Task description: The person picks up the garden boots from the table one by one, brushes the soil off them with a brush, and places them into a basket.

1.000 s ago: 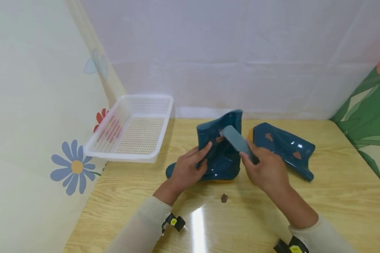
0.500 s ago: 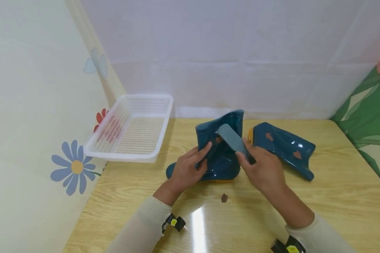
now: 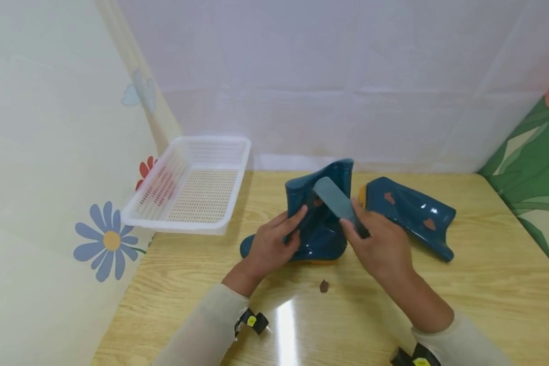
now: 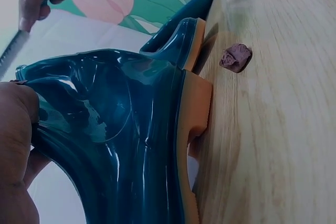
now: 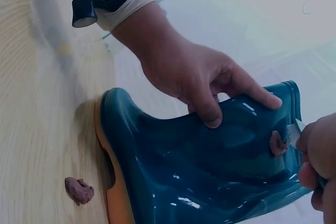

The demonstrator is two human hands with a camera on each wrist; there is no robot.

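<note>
Head view: held boot (image 3: pixel 321 241) on wood-grain table (image 3: pixel 489 244), backdrop (image 3: pixel 297 91) perhaps cloth.

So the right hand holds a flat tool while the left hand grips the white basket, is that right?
Not quite: the left hand grips a dark blue boot, not the white basket, as the head view shows. The right hand does hold a flat tool.
</note>
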